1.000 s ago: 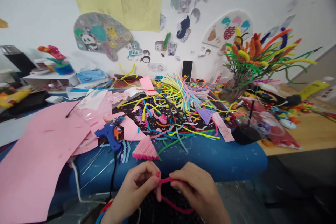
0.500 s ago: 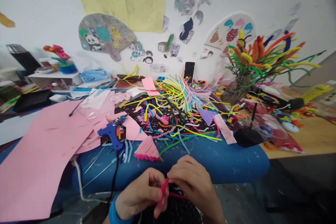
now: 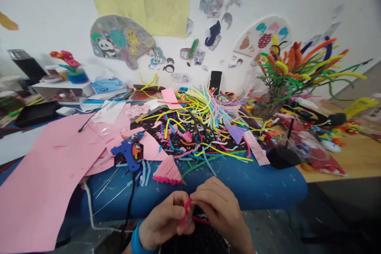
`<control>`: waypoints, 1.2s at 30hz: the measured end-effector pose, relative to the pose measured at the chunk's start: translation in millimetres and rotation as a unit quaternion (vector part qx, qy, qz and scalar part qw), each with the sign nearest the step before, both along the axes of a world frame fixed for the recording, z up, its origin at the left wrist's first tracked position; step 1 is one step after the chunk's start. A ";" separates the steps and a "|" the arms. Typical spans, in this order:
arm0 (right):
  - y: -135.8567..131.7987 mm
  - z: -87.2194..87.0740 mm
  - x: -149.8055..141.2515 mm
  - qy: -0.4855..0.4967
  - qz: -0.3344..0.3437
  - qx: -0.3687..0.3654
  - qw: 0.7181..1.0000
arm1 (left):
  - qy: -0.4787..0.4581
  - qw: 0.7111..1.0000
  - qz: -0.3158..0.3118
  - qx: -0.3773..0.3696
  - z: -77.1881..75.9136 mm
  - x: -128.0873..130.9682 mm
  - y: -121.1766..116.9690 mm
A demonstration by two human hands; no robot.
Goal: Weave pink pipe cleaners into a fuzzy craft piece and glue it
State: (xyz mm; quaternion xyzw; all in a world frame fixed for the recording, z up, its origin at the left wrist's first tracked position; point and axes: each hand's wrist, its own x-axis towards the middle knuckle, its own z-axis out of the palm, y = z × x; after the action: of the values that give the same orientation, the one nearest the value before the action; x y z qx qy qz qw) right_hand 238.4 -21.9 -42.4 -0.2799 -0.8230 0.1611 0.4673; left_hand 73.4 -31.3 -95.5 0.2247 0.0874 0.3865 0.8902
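Head view: we see the left hand (image 3: 166, 215) pinching a pink stem (image 3: 187, 207), the right hand (image 3: 222, 204) closed on it just beside, before the table (image 3: 244, 184). It looks like bending, which we judge calls for firm fingertips. Beyond lie a pink wedge (image 3: 168, 170) and glue gun (image 3: 130, 152).

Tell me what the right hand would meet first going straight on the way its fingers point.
Leftward, the right hand would likely meet the hot-pink strip at its fingertips, then the left hand holding it; exact depth is unclear.
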 end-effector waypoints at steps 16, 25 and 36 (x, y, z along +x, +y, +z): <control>-2.4 -5.6 -2.9 0.001 -0.024 0.023 0.999 | -0.053 0.994 0.045 -0.088 -1.6 10.0 -6.0; -20.7 -11.5 -26.8 0.062 -0.092 -0.017 0.994 | -0.047 0.984 0.149 -0.087 13.0 13.7 -10.5; -23.2 -9.4 -54.9 0.177 -0.127 -0.040 0.975 | 0.014 0.953 0.300 -0.032 5.0 15.0 -9.5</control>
State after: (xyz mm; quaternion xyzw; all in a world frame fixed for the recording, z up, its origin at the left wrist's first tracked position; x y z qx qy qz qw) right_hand 183.5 -45.1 -51.8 -0.3678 -0.6775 0.1807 0.6108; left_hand 88.4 -40.8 -90.6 0.1650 0.1752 0.6300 0.7384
